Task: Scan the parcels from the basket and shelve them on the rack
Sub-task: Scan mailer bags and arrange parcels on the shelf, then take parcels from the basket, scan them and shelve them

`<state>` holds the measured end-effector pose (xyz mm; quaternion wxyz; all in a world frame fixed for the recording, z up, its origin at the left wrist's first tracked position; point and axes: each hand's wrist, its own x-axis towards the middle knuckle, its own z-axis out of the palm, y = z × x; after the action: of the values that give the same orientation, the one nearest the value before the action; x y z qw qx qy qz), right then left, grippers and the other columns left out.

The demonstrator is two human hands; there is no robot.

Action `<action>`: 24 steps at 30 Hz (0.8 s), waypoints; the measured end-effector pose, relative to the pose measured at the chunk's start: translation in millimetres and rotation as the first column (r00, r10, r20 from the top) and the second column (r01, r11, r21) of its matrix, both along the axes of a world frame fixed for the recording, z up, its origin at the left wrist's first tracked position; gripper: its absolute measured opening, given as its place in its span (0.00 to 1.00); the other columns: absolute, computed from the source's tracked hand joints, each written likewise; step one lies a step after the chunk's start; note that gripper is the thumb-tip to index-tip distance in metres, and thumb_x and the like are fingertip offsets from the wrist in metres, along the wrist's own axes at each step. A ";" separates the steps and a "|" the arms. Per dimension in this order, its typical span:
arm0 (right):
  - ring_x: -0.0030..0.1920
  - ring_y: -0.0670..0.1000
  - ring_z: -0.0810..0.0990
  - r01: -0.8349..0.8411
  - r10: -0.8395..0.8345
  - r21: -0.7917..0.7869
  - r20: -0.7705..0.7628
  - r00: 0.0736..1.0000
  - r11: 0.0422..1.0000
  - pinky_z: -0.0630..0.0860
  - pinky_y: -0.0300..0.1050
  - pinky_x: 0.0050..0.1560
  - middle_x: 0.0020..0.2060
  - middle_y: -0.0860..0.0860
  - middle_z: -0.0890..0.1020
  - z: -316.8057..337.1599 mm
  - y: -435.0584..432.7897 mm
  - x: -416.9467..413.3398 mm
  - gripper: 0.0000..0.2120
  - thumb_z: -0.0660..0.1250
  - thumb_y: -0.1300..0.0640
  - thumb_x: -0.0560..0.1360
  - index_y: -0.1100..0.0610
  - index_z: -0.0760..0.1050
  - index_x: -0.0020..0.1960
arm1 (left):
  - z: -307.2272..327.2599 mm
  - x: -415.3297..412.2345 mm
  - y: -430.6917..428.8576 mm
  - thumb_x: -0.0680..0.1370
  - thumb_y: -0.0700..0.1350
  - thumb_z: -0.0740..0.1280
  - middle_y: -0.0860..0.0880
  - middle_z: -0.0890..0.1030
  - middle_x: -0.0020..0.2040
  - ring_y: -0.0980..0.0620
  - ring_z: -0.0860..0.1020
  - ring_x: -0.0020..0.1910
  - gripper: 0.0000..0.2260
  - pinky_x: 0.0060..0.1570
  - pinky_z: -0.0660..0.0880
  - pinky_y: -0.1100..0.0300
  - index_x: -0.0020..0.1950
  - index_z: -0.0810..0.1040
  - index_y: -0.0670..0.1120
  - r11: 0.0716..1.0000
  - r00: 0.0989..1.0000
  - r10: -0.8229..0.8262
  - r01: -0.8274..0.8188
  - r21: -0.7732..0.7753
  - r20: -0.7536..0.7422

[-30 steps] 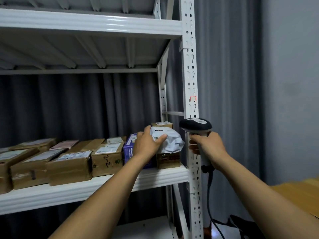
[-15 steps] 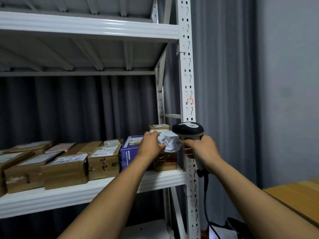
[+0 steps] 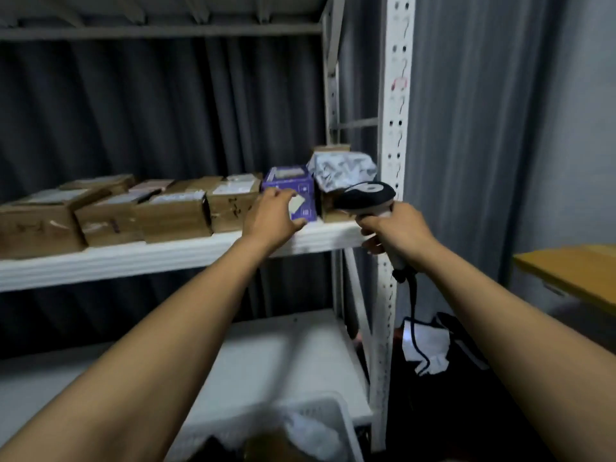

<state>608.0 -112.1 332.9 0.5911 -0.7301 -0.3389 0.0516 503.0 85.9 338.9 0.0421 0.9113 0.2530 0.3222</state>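
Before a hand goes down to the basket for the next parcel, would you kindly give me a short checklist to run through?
1. White bag parcel lies on the brown box at the shelf's right end, no hand on it: ok.
2. Bag sits securely: it drapes over the box's edge; cannot tell.
3. Left hand is free, fingers relaxed, in front of the purple box: ok.
4. Right hand grips the scanner by its handle: ok.
5. Scanner cable hangs beside the rack post, not caught on anything visible: ok.
6. Basket holds more parcels: contents are blurred; cannot tell.
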 end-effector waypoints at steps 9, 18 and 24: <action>0.29 0.48 0.83 -0.132 0.141 -0.300 0.011 0.990 0.945 0.81 0.42 0.31 0.35 0.53 0.82 -116.6 2.2 -60.6 0.05 0.71 0.60 0.72 0.57 0.77 0.47 | -164.4 -91.5 6.1 0.75 0.54 0.70 0.45 0.68 0.70 0.42 0.66 0.68 0.27 0.62 0.71 0.48 0.72 0.68 0.50 0.985 0.936 0.073 -0.122 -0.121 -0.344; 0.37 0.52 0.85 -0.197 0.176 -0.512 -0.090 0.980 0.836 0.83 0.48 0.41 0.42 0.54 0.83 -229.2 -2.3 -67.8 0.10 0.73 0.56 0.72 0.58 0.77 0.51 | -317.2 -129.9 -20.3 0.77 0.51 0.67 0.45 0.62 0.74 0.43 0.62 0.72 0.29 0.65 0.69 0.51 0.76 0.62 0.51 0.973 0.742 -0.070 -0.096 -0.210 -0.666; 0.44 0.57 0.83 -0.206 0.200 -0.619 -0.080 0.977 0.758 0.79 0.50 0.48 0.41 0.58 0.84 -281.7 -17.7 -65.5 0.10 0.70 0.54 0.73 0.61 0.76 0.44 | -380.1 -123.5 -43.7 0.75 0.51 0.69 0.46 0.62 0.75 0.45 0.60 0.73 0.32 0.69 0.62 0.55 0.76 0.62 0.49 0.949 0.620 -0.288 0.082 -0.304 -0.730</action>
<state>542.5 -129.8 51.2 0.3090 -0.8430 -0.3768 0.2276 379.5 42.2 -41.2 0.0744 0.9702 0.1880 -0.1334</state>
